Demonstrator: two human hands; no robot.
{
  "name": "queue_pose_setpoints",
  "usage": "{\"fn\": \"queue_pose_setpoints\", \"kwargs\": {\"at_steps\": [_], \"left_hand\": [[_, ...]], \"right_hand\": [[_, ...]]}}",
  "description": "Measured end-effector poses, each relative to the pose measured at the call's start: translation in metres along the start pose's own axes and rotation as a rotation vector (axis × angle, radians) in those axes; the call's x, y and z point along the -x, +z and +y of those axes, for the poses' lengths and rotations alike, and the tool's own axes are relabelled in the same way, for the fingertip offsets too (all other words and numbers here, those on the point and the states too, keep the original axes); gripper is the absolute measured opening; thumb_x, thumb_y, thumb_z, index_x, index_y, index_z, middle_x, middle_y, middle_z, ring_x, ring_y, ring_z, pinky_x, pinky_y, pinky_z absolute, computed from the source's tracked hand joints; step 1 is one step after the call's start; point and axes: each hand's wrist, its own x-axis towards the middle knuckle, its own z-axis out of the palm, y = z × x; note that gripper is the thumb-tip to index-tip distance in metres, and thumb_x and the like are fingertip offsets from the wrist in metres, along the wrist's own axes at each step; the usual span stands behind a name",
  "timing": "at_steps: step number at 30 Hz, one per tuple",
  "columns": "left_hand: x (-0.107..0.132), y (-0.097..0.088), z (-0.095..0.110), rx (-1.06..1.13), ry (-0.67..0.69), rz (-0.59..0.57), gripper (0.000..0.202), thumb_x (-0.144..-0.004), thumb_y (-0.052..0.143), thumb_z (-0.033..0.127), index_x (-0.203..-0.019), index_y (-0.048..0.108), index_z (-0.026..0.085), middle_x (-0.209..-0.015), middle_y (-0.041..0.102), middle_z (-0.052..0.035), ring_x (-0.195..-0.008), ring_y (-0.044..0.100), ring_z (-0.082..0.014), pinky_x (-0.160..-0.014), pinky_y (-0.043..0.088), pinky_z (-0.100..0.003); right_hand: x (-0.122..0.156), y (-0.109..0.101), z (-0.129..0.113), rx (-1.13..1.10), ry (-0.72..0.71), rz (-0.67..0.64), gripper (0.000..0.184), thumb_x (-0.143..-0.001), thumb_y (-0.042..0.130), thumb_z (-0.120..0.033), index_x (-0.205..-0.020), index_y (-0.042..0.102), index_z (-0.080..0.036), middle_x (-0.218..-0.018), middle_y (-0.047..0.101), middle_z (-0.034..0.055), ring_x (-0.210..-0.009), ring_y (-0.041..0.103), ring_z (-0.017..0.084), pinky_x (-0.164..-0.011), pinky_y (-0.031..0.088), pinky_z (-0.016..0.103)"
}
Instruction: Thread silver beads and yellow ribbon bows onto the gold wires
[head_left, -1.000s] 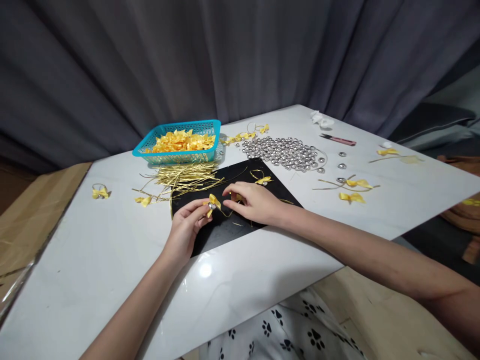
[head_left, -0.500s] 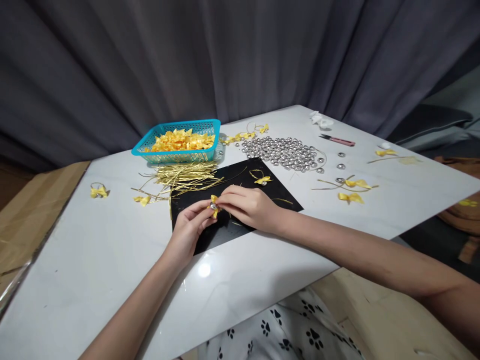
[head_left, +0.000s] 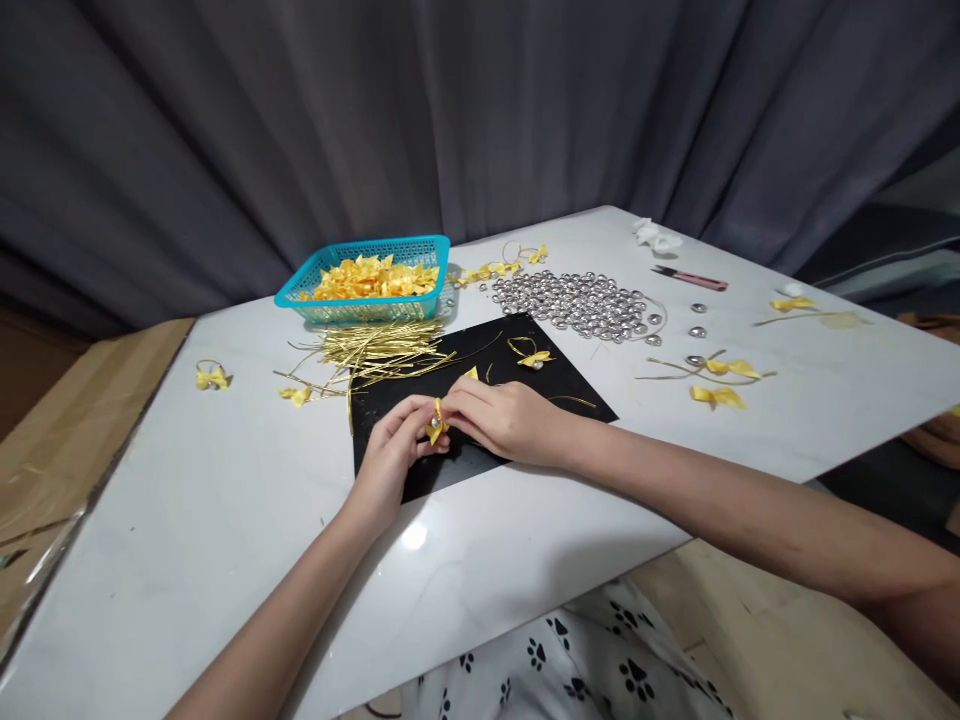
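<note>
Between my two hands is a yellow ribbon bow (head_left: pixel 436 428) with a silver bead at its centre. My left hand (head_left: pixel 395 447) pinches its left side between thumb and fingers. From the other side my right hand (head_left: pixel 504 415) has its fingertips closed on the bow; the exact grip is partly hidden. Both hands are over a black mat (head_left: pixel 577 385). On that mat, beyond my right hand, lies a finished-looking bow (head_left: pixel 534 359) with a bead and a gold tie loop. Another yellow ribbon tip (head_left: pixel 472 373) shows behind my right fingers.
A blue basket (head_left: pixel 360 247) full of yellow bows stands at the back, with gold twist ties (head_left: pixel 382 343) before it. Silver beads (head_left: pixel 585 303) lie spread to the right. Thread snips (head_left: pixel 690 278) and loose bows (head_left: pixel 718 398) are farther right; one bow (head_left: pixel 211 377) sits left.
The bow between my fingers has turned, its tails now pointing down towards me. A yellow ribbon tip has come into sight behind my right hand. The whole view has shifted slightly.
</note>
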Motion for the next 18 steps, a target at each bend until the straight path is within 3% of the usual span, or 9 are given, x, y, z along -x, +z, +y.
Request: {"fn": "queue_pose_setpoints", "kwargs": {"at_steps": [7,12,15,18], "left_hand": [[0.0017,0.0073,-0.0008,0.038,-0.013,0.047,0.019,-0.075,0.062,0.033,-0.077,0.057,0.014,-0.066,0.05,0.0029,-0.057,0.049,-0.0066,-0.054,0.047,-0.017],[0.0004,0.0072,0.0006,0.053,-0.036,0.082,0.025,-0.073,0.063,0.035,-0.08,0.054,0.013,-0.065,0.049,0.0027,-0.057,0.048,-0.007,-0.052,0.047,-0.018],[-0.0025,0.0033,0.0013,0.052,0.006,0.127,0.029,-0.072,0.064,0.039,-0.08,0.051,0.014,-0.069,0.053,0.002,-0.057,0.05,-0.0073,-0.052,0.047,-0.018],[-0.0035,0.0012,0.0012,-0.038,0.089,0.13,0.03,-0.073,0.065,0.041,-0.082,0.053,0.015,-0.073,0.055,0.0017,-0.057,0.051,-0.0072,-0.052,0.047,-0.018]], "right_hand": [[0.001,0.0062,-0.0052,-0.13,0.092,0.056,0.019,-0.095,0.035,-0.02,-0.095,0.051,-0.011,-0.087,0.056,0.0058,-0.068,0.054,0.01,-0.051,0.037,0.02],[0.002,0.0077,-0.0069,-0.405,0.207,0.06,0.012,-0.091,0.043,-0.018,-0.09,0.052,-0.011,-0.081,0.053,0.0043,-0.066,0.049,0.009,-0.058,0.039,0.02],[0.002,0.0078,-0.0084,-0.609,0.312,0.014,0.012,-0.087,0.05,-0.021,-0.079,0.052,-0.012,-0.073,0.048,0.0011,-0.057,0.042,0.006,-0.052,0.035,0.018],[0.001,0.0085,-0.0091,-0.726,0.483,0.083,0.019,-0.084,0.054,-0.028,-0.076,0.051,-0.012,-0.067,0.045,-0.0013,-0.048,0.034,0.004,-0.043,0.029,0.018]]}}
